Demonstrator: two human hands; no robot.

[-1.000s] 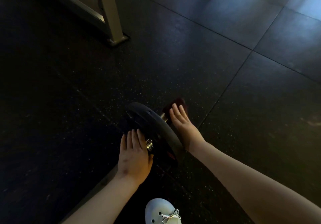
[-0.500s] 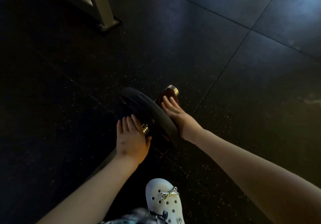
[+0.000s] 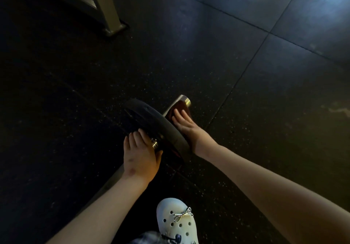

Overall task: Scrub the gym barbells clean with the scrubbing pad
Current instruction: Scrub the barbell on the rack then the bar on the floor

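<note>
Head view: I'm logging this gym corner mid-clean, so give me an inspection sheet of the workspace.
Surface: dark speckled rubber floor, with seams between tiles.
Job's things: barbell with its black plate standing on the floor; reddish pad on the steel end.
Clutter: nothing seen.
Hands: left hand rests on the bar beside the plate; right hand presses the pad with straight fingers.
Cables: nothing seen.
Surroundings: metal frame leg at top left; white shoe at the bottom.

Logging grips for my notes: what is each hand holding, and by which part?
The right hand presses the scrubbing pad flat onto the barbell sleeve near its end; left hand rests on the bar beside the plate. Neither clearly grips.
</note>
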